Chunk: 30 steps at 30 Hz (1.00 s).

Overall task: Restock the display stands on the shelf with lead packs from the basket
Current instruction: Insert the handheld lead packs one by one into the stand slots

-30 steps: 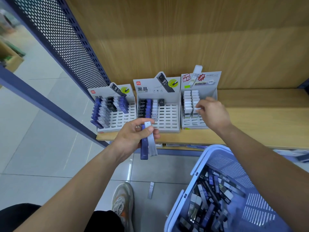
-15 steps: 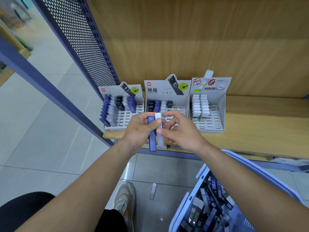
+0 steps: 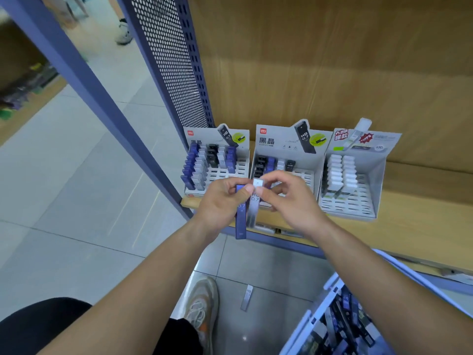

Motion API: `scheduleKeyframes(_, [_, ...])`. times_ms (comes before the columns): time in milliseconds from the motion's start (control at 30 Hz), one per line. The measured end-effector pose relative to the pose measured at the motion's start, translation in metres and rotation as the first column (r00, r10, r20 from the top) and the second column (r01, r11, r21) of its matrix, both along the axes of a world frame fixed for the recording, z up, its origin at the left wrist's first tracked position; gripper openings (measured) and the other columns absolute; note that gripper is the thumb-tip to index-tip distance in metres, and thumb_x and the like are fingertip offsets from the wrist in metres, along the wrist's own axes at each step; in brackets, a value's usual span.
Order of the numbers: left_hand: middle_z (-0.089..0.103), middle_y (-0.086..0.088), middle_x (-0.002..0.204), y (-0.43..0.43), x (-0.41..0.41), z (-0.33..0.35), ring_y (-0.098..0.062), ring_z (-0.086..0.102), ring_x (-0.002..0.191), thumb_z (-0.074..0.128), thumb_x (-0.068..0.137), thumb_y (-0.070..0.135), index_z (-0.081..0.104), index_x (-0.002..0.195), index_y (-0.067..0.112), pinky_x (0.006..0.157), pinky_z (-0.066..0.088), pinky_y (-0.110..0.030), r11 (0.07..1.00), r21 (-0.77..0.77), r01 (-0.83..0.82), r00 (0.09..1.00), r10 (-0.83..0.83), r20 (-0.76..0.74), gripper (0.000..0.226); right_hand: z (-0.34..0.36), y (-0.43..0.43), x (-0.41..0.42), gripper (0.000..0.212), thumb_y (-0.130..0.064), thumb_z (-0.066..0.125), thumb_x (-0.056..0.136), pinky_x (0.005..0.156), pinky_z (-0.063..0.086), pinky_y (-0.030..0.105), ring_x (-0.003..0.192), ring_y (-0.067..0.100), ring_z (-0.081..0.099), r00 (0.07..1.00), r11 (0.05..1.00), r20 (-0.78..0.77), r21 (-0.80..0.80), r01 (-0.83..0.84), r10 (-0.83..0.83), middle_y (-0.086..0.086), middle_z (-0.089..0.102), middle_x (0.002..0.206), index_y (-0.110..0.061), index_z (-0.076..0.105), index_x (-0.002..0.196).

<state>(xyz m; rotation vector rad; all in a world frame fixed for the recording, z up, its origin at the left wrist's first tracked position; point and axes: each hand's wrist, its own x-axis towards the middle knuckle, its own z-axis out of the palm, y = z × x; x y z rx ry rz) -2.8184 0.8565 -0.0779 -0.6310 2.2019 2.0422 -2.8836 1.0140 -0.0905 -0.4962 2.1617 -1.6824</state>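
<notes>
head view, looking down at the shelf edge. the left hand (image 3: 220,201) grips two lead packs upright and side by side: a blue pack (image 3: 240,221) under its thumb, and a grey pack (image 3: 253,213) touching it at three o'clock. the right hand (image 3: 291,203) pinches the white-capped top of the grey pack between thumb and forefinger, its other fingers loosely curled. both packs hang just in front of the middle stand (image 3: 279,142), which sits on the shelf (image 3: 422,221) at twelve o'clock from the hands. the left stand (image 3: 204,135) is at eleven o'clock and the right stand (image 3: 378,175) at two o'clock. the basket (image 3: 309,324) of stock lies at five o'clock, low in the frame.

step in hand, as judged: drawing the grey pack free for slotting. done well, the left thumb keeps the blue pack clamped while the right hand lifts the grey one straight up. the pack then goes cap-up into an open slot behind packs of the same colour, without nudging the neighbours.

count: three stands; two packs in hand; one basket, its packs too jumbled to number; one loose pack (image 3: 247,297) on the floor at six o'clock, beside a shoe (image 3: 202,306). the right stand shows two columns of white packs.
</notes>
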Motion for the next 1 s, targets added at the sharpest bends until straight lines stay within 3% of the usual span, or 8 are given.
scheduleKeyframes(133, [0.075, -0.013, 0.100, -0.028, 0.014, -0.002, -0.015, 0.073, 0.076, 0.054, 0.103, 0.010, 0.067, 0.108, 0.003, 0.063, 0.058, -0.019, 0.989, -0.026, -0.145, 0.988, 0.146, 0.050, 0.015, -0.002, -0.023, -0.020, 0.008, -0.010, 0.068, 0.092, 0.064, 0.056, 0.037, 0.064, 0.019, 0.062, 0.994, 0.996, 0.096, -0.065, 0.056, -0.050, 0.014, 0.065, 0.085, -0.011, 0.063, 0.099])
scheduleKeyframes(233, [0.073, -0.011, 0.085, -0.048, 0.029, -0.008, -0.021, 0.064, 0.064, 0.052, 0.105, 0.016, 0.068, 0.105, 0.008, 0.053, 0.052, -0.020, 0.969, -0.083, -0.233, 0.969, 0.238, 0.067, 0.018, -0.011, -0.047, -0.049, 0.017, -0.012, 0.067, 0.092, 0.073, 0.056, 0.044, 0.071, 0.030, 0.067, 0.998, 1.000, -0.060, 0.005, 0.021, -0.020, 0.007, 0.063, 0.080, -0.023, 0.061, 0.103])
scheduleKeyframes(333, [0.067, -0.004, 0.070, -0.065, 0.040, -0.018, -0.013, 0.050, 0.051, 0.046, 0.107, 0.018, 0.068, 0.106, 0.014, 0.051, 0.045, -0.021, 0.952, -0.156, -0.263, 0.957, 0.278, 0.082, 0.022, -0.024, -0.079, -0.078, 0.021, -0.015, 0.063, 0.094, 0.071, 0.054, 0.036, 0.076, 0.027, 0.067, 0.972, 0.990, -0.223, 0.132, -0.039, 0.068, 0.006, 0.059, 0.083, -0.028, 0.064, 0.111])
scheduleKeyframes(433, [0.066, 0.006, 0.068, -0.077, 0.045, -0.024, -0.011, 0.046, 0.051, 0.039, 0.108, 0.012, 0.062, 0.117, 0.013, 0.057, 0.044, -0.024, 0.952, -0.169, -0.256, 0.953, 0.278, 0.121, 0.024, -0.040, -0.107, -0.099, 0.018, -0.018, 0.062, 0.096, 0.064, 0.050, 0.021, 0.074, 0.010, 0.062, 0.935, 0.966, -0.331, 0.254, -0.039, 0.125, -0.005, 0.062, 0.089, -0.022, 0.066, 0.113])
scheduleKeyframes(600, [0.074, 0.003, 0.096, -0.081, 0.047, -0.018, -0.007, 0.062, 0.067, 0.038, 0.106, 0.002, 0.050, 0.133, 0.021, 0.077, 0.056, -0.031, 0.979, -0.076, -0.191, 0.955, 0.203, 0.217, 0.035, -0.057, -0.127, -0.116, 0.014, -0.019, 0.065, 0.095, 0.068, 0.048, 0.017, 0.082, 0.010, 0.062, 0.876, 0.931, -0.433, 0.363, -0.046, 0.212, -0.005, 0.065, 0.098, -0.018, 0.069, 0.109])
scheduleKeyframes(700, [0.076, 0.003, 0.106, -0.079, 0.047, -0.013, -0.018, 0.073, 0.080, 0.039, 0.107, 0.005, 0.050, 0.132, 0.022, 0.090, 0.058, -0.043, 0.980, 0.012, -0.198, 0.959, 0.191, 0.209, 0.032, -0.060, -0.129, -0.118, 0.012, -0.014, 0.067, 0.092, 0.070, 0.049, 0.025, 0.080, 0.015, 0.061, 0.828, 0.912, -0.498, 0.408, -0.040, 0.259, 0.000, 0.066, 0.095, -0.015, 0.072, 0.103])
scheduleKeyframes(800, [0.076, 0.006, 0.110, -0.079, 0.045, -0.011, -0.029, 0.075, 0.092, 0.042, 0.107, 0.007, 0.053, 0.124, 0.019, 0.089, 0.059, -0.047, 0.971, 0.053, -0.235, 0.948, 0.217, 0.232, 0.023, -0.059, -0.127, -0.120, 0.015, -0.014, 0.069, 0.091, 0.073, 0.049, 0.026, 0.079, 0.015, 0.060, 0.813, 0.911, -0.510, 0.409, -0.057, 0.280, -0.002, 0.065, 0.093, -0.015, 0.074, 0.105])
scheduleKeyframes(1000, [0.077, -0.001, 0.106, -0.078, 0.041, -0.014, -0.021, 0.077, 0.089, 0.049, 0.105, 0.007, 0.051, 0.123, 0.007, 0.082, 0.062, -0.036, 0.954, 0.091, -0.286, 0.939, 0.259, 0.227, 0.018, -0.058, -0.123, -0.126, 0.015, -0.014, 0.071, 0.091, 0.072, 0.047, 0.021, 0.079, 0.012, 0.060, 0.809, 0.890, -0.487, 0.447, -0.092, 0.329, 0.000, 0.066, 0.095, -0.015, 0.075, 0.105])
